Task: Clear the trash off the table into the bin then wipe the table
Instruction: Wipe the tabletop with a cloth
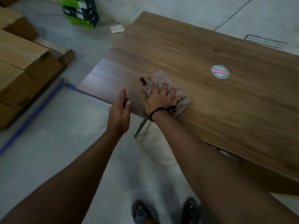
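A brown wooden table (210,97) fills the right half of the head view. A crumpled grey-brown cloth (159,79) lies on it near the front left corner. My right hand (160,98) presses flat on the cloth with the fingers spread; a black band circles that wrist. My left hand (120,113) hovers at the table's near edge, left of the cloth, fingers loosely curled and holding nothing. A round teal and red sticker (220,71) sits on the tabletop to the right of the cloth. No bin is in view.
Stacked cardboard boxes (21,68) stand on the floor at the left. Green and black boxes (80,12) sit at the back. Blue tape (34,113) marks the concrete floor. A metal table leg (141,126) shows below the corner. My sandalled feet (165,210) are at the bottom.
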The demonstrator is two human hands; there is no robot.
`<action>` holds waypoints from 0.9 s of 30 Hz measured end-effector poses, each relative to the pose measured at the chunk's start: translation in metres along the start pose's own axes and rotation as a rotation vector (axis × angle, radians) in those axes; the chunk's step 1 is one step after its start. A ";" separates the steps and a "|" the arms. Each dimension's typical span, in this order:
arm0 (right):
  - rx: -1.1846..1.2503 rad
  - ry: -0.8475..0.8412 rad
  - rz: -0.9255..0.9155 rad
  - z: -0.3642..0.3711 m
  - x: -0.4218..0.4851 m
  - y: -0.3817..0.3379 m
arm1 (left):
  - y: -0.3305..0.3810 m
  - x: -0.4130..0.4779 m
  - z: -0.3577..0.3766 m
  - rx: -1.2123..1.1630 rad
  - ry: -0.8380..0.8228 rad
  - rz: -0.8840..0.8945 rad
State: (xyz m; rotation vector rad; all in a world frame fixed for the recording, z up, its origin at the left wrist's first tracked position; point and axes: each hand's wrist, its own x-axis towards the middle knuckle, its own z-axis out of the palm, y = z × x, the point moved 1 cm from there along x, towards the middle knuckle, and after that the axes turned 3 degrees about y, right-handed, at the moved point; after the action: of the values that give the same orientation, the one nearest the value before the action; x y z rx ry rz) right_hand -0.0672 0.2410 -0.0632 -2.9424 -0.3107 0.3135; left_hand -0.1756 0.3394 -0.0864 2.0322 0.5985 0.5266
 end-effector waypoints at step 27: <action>-0.260 -0.105 -0.380 -0.060 -0.032 0.223 | 0.112 -0.009 0.080 0.132 -0.301 0.080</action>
State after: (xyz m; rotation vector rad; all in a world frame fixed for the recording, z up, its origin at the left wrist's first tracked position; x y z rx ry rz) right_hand -0.0427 0.0105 -0.0406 -3.0264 -0.9768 0.3980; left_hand -0.1139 0.2305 -0.0288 2.2134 0.3793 0.2234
